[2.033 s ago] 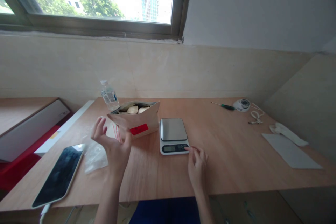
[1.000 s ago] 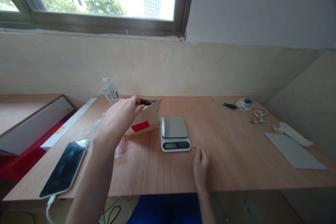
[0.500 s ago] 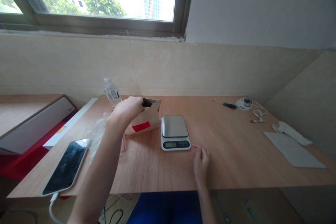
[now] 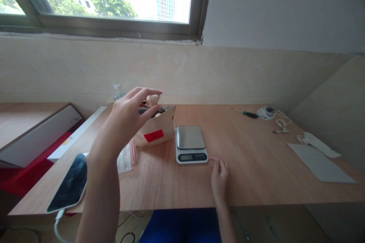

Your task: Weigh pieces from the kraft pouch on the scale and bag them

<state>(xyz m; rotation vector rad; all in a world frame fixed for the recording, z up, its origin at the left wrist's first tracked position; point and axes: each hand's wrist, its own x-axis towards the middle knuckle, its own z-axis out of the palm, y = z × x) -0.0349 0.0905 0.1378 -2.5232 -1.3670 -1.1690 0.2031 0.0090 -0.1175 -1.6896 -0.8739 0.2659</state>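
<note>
While the left hand [image 4: 129,115] is raised above the mouth of the brown paper bag [image 4: 155,129], its fingers [image 4: 148,92] are curled loosely around a pale, rounded piece [image 4: 152,100] pinched at the tips; what the piece is cannot be told at this size, and most of it is hidden behind the fingers; the bag stands open on the worktop [image 4: 256,167], just left of the small kitchen scale [image 4: 190,144], with a red label on its front; the right hand [image 4: 219,176] rests on the worktop near the front right corner of the scale, fingers bent and holding nothing that can be seen; to carry the piece well, the person would likely keep the pinch light but sure, lift it clear of the bag's rim so the paper is not dragged over, and travel the short way right to the steel plate of the scale; setting it down near the middle of the plate, rather than dropping it, should keep the reading steady; the right hand is best kept off the scale so it adds no weight; a clear plastic bag with a red strip [image 4: 127,157] and a phone [image 4: 70,186] lie left of the paper bag, and a water bottle [image 4: 118,92] stands behind the raised hand
</note>
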